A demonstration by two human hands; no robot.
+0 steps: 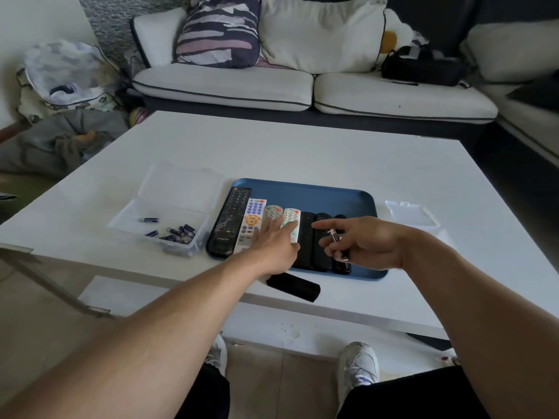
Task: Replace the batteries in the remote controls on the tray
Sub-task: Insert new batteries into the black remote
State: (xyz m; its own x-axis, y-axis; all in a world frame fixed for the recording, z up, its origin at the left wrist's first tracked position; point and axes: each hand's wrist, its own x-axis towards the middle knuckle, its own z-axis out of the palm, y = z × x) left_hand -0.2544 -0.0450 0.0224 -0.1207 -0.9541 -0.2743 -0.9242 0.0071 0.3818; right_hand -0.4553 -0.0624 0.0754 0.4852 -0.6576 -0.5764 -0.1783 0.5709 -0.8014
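The left hand (273,243) is reaching forward over the blue tray (305,192), palm down, its fingers (272,225) lying spread and flat across the small white remotes, gripping nothing. The right hand (366,244) is hovering just beside it over the dark remotes, forefinger pointing left, while the other fingers are curling closed around two batteries (340,243), one showing a metal end.

Seven remotes are lying side by side along the tray's near half: a long black remote (231,219) at the far left, a white remote with an orange pad (252,220), a grey-topped one (272,211), a small white one (291,217) under the fingertips, then three black remotes (307,237). A black battery cover (295,287) is lying on the desk (302,146) just in front of the tray. Left of the tray, an open clear box (169,225) is holding loose batteries; a second clear box (413,213) is sitting to the tray's right.

The desk is white and low. Behind it a pale sofa (272,86) is carrying cushions and a black bag (423,68).
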